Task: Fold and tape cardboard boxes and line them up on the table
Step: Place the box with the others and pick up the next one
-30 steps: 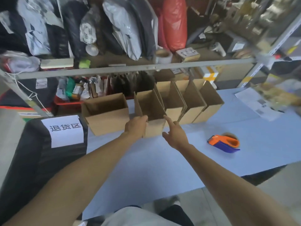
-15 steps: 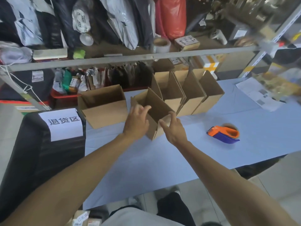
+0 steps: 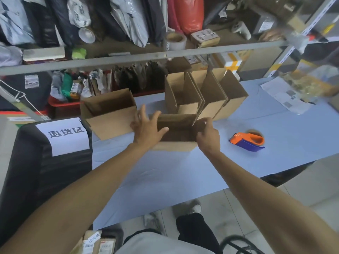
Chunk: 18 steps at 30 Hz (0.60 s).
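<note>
Since the earlier frame the open box point(image 3: 176, 133) has swung round square-on and come nearer the person, out of the row of boxes point(image 3: 207, 99) now just beyond both hands. The left hand point(image 3: 146, 128) spreads its fingers loosely against the box's left wall, steadying it. The right hand point(image 3: 208, 137) pinches the right flap, probably to square it. A tape dispenser point(image 3: 246, 141) lies right of that hand.

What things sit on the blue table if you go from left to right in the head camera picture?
Open box by itself → left hand → box being held → right hand → orange and blue tape dispenser → printed paper sheet. The row of boxes behind overlaps, so I skip it.
</note>
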Available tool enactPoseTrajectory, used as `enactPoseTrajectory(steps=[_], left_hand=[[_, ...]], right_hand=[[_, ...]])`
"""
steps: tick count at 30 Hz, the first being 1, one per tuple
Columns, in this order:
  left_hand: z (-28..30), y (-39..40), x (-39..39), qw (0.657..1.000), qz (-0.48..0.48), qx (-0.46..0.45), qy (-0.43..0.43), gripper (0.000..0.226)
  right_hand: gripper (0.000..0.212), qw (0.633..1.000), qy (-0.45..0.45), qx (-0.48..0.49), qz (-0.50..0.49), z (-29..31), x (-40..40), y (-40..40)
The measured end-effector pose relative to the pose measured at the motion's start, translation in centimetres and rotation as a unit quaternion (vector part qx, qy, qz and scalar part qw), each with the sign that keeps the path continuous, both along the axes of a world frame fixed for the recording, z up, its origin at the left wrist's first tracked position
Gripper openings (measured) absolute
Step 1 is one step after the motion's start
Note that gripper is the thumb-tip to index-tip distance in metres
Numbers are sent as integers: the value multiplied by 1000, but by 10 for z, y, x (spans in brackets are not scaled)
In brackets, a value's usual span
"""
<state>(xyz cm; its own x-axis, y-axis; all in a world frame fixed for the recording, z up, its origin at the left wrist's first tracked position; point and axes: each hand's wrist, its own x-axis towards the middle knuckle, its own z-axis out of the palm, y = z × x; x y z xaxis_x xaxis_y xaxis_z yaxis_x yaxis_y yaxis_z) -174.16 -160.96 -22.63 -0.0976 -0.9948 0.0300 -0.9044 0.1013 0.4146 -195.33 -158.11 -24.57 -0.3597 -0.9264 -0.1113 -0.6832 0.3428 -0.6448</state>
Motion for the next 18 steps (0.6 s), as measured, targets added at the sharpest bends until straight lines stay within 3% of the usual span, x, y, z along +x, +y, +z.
enactPoseTrajectory(steps=[2,4,8,12,15,18], left_hand=[[-4,-2,2,990,24,83,107,73],[-10,-1,1,977,8,123,172,76],[-17,6,-7,977,-21,79,198,51],[-20,15,-10,974,-27,45,220,33],[-22,22,-10,954,-40,84,286,5],[-24,27,-13,912,-32,175,371,35]], right_hand=[[56,1000,15,-3,3,-2,-11,3],[64,1000,9,11,8,-3,-18,8],[60,1000,-5,0,8,-7,-26,19],[28,998,-54,-32,20,-10,-26,23],[48,988,-156,-9,-19,-14,-32,19],[46,979,-182,85,-40,-18,-40,18]])
